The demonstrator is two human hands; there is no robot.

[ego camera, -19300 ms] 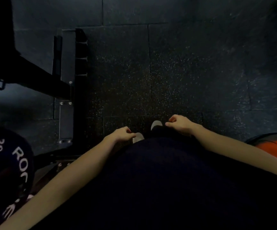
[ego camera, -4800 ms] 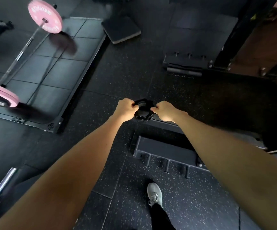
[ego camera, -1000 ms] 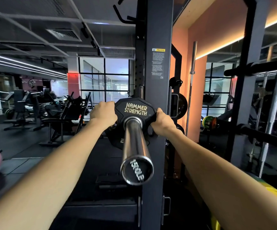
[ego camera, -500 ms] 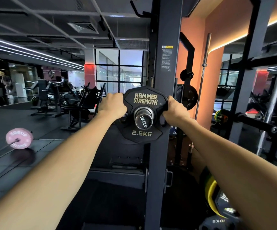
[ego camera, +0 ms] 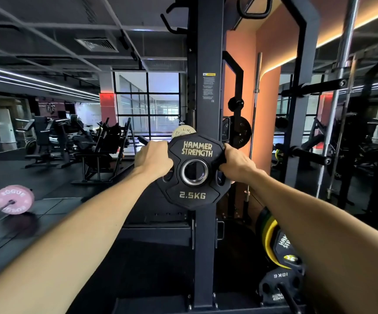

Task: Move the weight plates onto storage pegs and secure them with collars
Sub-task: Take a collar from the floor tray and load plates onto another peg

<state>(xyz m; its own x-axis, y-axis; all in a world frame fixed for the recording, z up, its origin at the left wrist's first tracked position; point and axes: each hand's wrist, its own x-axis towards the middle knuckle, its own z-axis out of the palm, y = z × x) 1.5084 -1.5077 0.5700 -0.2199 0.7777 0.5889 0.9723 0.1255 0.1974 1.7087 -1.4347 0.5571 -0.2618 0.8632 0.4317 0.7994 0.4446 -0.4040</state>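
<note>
Black rubber-coated weight plate [ego camera: 193, 172], marked 2.5KG, held upright at the centre of the frame in front of the dark rack upright [ego camera: 208, 109]. Your left hand [ego camera: 153, 158] is closed over the plate's left edge and your right hand [ego camera: 236, 163] over its right edge, fingers wrapped behind the rim where they cannot be seen; both hands carry it. Its steel-ringed centre hole [ego camera: 194, 172] shows nothing inside, so the plate appears free of any peg or sleeve at this moment.

Handling, as a judgement: the plate is rigid and, by its marking, light enough for one hand, but the coating looks smooth, so grip it through the cut-out slots beside the hub or keep opposed palms on the rim as you do now. Keep it square to whichever peg you choose, because the metal bore will bind if tilted.

Stored plates sit at the lower right of the frame: a yellow-edged plate [ego camera: 268, 236] and a black 10KG plate [ego camera: 278, 285]. Another dark plate [ego camera: 240, 132] hangs on the rack right of centre. A pink plate [ego camera: 13, 199] on a bar lies at the lower left. No collar is visible.
</note>
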